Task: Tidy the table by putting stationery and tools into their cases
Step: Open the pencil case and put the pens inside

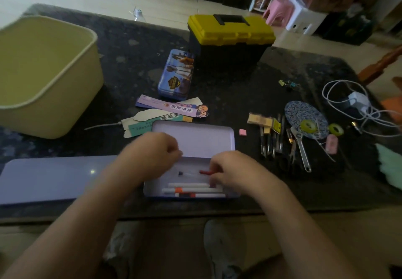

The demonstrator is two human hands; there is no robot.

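Pinching a red-capped pen (205,172), right hand (230,171) holds it over 3 pens (191,190) in the open pencil tin (195,139), left hand (152,151) curled, grip unclear; bookmarks (169,108) far, wrench (301,146) right, not yet cased.

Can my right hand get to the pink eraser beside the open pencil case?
Probably yes: the pink eraser lies on the table beside the case lid with nothing between, though the right hand pinches a red pen.

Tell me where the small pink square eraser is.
Head view, right of centre: the small pink square eraser lies on the dark table just right of the open lilac tin pencil case, with the row of metal tools farther right.
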